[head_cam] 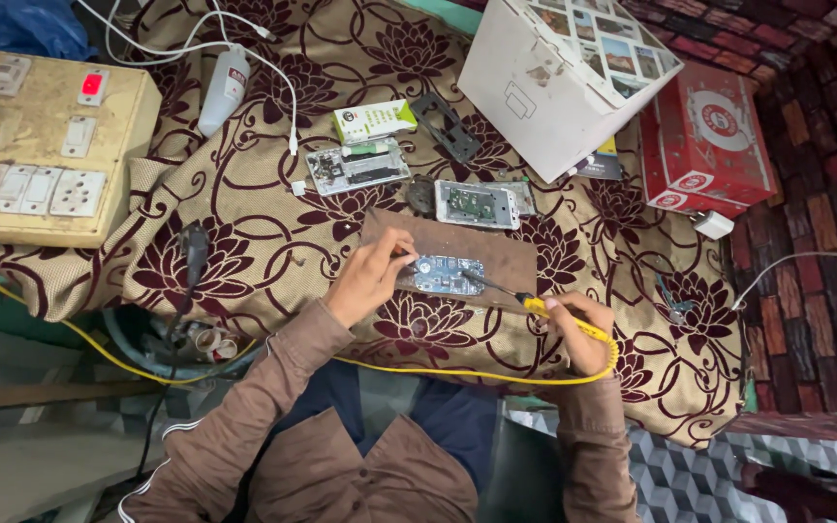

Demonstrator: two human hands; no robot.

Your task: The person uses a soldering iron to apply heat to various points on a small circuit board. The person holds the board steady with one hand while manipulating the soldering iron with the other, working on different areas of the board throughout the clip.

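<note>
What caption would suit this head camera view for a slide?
Left hand steadies a small blue circuit board on a brown wooden block while right hand applies a yellow-handled soldering iron.

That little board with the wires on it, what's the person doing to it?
The person is working on a small circuit board that lies on a brown wooden slab over the flowered cloth. The left hand touches the board's left end, while the right hand holds a yellow-handled soldering iron with its tip on the board. Its yellow cord runs across the lap. Two more opened boards lie just beyond, with a switchboard box at the left.
</note>
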